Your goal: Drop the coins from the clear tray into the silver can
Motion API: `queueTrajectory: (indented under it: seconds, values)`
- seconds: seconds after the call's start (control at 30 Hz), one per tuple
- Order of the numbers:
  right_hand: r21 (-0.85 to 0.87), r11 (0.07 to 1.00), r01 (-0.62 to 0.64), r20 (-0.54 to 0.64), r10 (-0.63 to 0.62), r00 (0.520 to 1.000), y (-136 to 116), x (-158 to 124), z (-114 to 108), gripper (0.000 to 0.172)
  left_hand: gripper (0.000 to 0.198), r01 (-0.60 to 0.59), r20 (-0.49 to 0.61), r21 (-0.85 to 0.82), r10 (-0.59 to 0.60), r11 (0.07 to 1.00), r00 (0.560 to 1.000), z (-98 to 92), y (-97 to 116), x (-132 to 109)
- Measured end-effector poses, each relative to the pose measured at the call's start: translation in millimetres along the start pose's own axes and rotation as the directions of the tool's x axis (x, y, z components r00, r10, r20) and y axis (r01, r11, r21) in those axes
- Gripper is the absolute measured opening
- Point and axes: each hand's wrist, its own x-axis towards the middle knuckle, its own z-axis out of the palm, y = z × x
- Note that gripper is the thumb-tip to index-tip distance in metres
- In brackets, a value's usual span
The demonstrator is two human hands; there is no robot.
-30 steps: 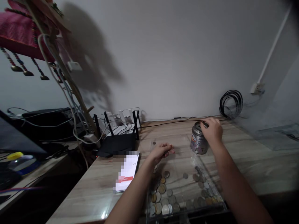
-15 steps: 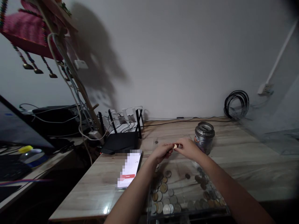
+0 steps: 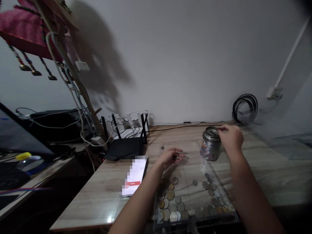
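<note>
Nearest, a clear tray [image 3: 187, 191] sits on the table [image 3: 92, 201], with coins [image 3: 170, 195] of silver and gold colour lying in two loose groups, left and right, toward its near edge; one lone coin lies between the groups, a little farther in. Left of the tray, a phone [image 3: 134, 177] lies lit on the table, part of its screen blurred into blocks. The left hand [image 3: 169, 157] hangs over the tray, fingers loosely curled and partly spread, cupping a coin [image 3: 175, 157] by the palm. Just right of the tray's far part, the tin [image 3: 211, 148] stands upright, its slotted top facing up. The right hand [image 3: 232, 138] is at the right side of that top, thumb and fingers drawn narrow by the rim; whether a coin is pinched between them, I cannot tell. Another small coin lies by the tray's far left corner. Behind the phone is a black router [image 3: 126, 148] with upright antennas; well to the left stands a yellow-capped bottle [image 3: 31, 164]. At the back, a black cable coil [image 3: 245, 109] leans on the wall [image 3: 182, 58], below and left of a socket [image 3: 275, 92].
</note>
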Motion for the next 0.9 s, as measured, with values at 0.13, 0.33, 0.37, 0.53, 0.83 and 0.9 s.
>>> queueTrajectory:
  seconds: [0.13, 0.33, 0.37, 0.53, 0.83, 0.9]
  values:
    - [0.030, 0.999, -0.031, 0.145, 0.026, 0.989, 15.4, 6.3, 11.4, 0.021, 0.034, 0.023, -0.013, -0.023, -0.024, 0.999, 1.000, -0.3, 0.9, -1.1]
    - [-0.010, 1.000, 0.002, 0.196, 0.000, 0.981, 12.1, 4.3, 13.9, 0.022, 0.035, -0.016, -0.005, -0.051, 0.016, 0.999, 1.000, -0.6, -1.4, -2.2]
    - [-0.018, 1.000, 0.022, 0.178, -0.018, 0.984, 10.1, 3.8, 11.9, 0.023, 0.036, -0.022, -0.007, -0.054, 0.021, 0.998, 1.000, -0.9, -1.7, -2.4]
    - [0.113, 0.967, 0.228, -0.081, -0.220, 0.972, -19.9, -12.9, 3.8, 0.023, 0.046, -0.046, -0.004, -0.053, 0.046, 0.998, 0.999, -2.6, -2.3, -2.7]
    - [0.572, 0.790, 0.222, 0.611, -0.591, 0.527, -76.7, -82.1, 43.0, 0.020, 0.057, -0.123, -0.022, -0.057, 0.122, 0.991, 0.992, -4.0, -5.1, 0.7]
    - [0.606, 0.782, 0.142, 0.631, -0.582, 0.513, -75.3, -85.1, 47.1, 0.019, 0.057, -0.117, -0.009, -0.066, 0.116, 0.991, 0.993, -4.4, -6.1, 1.7]
